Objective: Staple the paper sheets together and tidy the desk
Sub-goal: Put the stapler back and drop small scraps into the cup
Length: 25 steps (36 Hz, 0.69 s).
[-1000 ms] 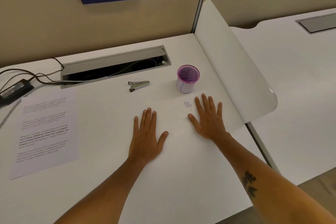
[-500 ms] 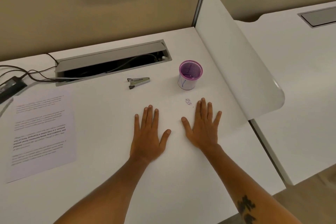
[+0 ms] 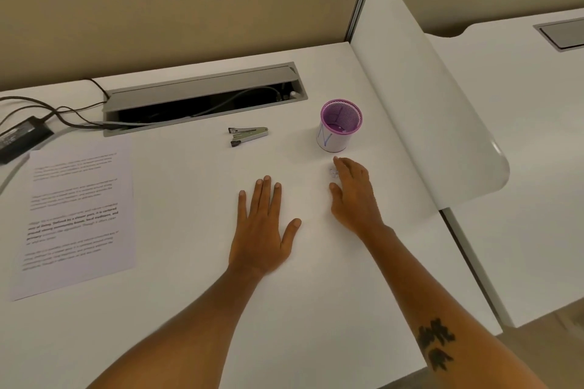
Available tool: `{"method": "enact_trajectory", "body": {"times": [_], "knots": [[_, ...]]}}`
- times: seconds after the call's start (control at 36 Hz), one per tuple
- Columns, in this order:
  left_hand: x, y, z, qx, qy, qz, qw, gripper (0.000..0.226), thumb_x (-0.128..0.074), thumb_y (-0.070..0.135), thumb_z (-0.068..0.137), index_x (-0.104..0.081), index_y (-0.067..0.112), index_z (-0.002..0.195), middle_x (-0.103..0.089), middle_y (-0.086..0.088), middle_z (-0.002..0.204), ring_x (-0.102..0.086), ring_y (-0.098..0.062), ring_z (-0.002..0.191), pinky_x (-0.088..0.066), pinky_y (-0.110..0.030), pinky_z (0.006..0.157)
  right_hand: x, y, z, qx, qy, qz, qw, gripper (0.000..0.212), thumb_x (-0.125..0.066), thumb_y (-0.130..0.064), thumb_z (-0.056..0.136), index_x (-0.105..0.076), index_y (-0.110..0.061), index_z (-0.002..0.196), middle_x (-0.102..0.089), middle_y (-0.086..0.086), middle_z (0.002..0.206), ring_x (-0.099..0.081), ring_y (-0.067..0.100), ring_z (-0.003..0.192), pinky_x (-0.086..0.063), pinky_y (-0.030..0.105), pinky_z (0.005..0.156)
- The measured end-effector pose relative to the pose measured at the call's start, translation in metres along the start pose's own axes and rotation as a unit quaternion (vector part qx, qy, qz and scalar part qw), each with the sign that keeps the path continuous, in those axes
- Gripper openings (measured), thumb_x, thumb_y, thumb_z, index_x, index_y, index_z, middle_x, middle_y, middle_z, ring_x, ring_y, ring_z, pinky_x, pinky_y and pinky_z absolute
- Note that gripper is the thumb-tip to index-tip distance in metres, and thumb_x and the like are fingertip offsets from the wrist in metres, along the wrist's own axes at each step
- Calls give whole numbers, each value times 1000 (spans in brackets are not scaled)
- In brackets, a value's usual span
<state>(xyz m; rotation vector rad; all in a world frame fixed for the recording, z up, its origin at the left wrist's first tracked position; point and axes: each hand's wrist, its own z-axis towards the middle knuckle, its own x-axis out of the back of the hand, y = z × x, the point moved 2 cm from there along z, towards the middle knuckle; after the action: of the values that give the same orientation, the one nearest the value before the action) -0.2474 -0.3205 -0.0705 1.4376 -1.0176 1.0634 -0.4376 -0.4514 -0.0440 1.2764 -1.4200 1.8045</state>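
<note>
Printed paper sheets (image 3: 76, 215) lie flat at the left of the white desk (image 3: 189, 309). A small metal stapler (image 3: 248, 135) lies near the back, in front of the cable tray. A purple mesh cup (image 3: 339, 125) stands right of it. Small bits, too small to tell what they are (image 3: 332, 172), lie just below the cup. My left hand (image 3: 264, 227) rests flat on the desk, fingers apart, holding nothing. My right hand (image 3: 355, 196) has its fingers curled down at those bits; whether it grips them is not visible.
An open grey cable tray (image 3: 202, 95) runs along the back, with black cables and a power adapter (image 3: 22, 136) at the far left. A white curved divider (image 3: 420, 98) stands on the desk's right side, with a second desk beyond it.
My right hand has moved forward from lying flat and its fingers have curled down onto the small bits below the cup. My left hand has stayed flat.
</note>
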Motion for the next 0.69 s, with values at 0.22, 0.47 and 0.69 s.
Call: {"method": "enact_trajectory", "body": {"times": [0.22,0.47,0.69], "knots": [[1,0,0,2,-2,-6,1000,83,-18,66,107,-3,13,170,4,-10,180,5,-26,167,-8,-59,134,14,13,23,169,-79,-89,978,49,-67,6,93,-63,-9,139,-60,12,141,-56,31,129,-54,35,96],[1,0,-1,3,-2,-9,1000,83,-16,65,107,-3,14,170,4,-10,180,5,-26,167,-9,-59,134,22,17,40,228,-87,-117,963,30,-72,7,88,-77,-5,115,-72,13,111,-68,33,95,-55,32,75],[1,1,0,3,0,-12,1000,82,-18,64,107,-5,14,170,1,-10,180,3,-26,167,-9,-59,134,14,14,42,225,-56,-144,962,40,-66,23,70,-78,1,101,-72,17,88,-65,39,78,-59,46,63]]}}
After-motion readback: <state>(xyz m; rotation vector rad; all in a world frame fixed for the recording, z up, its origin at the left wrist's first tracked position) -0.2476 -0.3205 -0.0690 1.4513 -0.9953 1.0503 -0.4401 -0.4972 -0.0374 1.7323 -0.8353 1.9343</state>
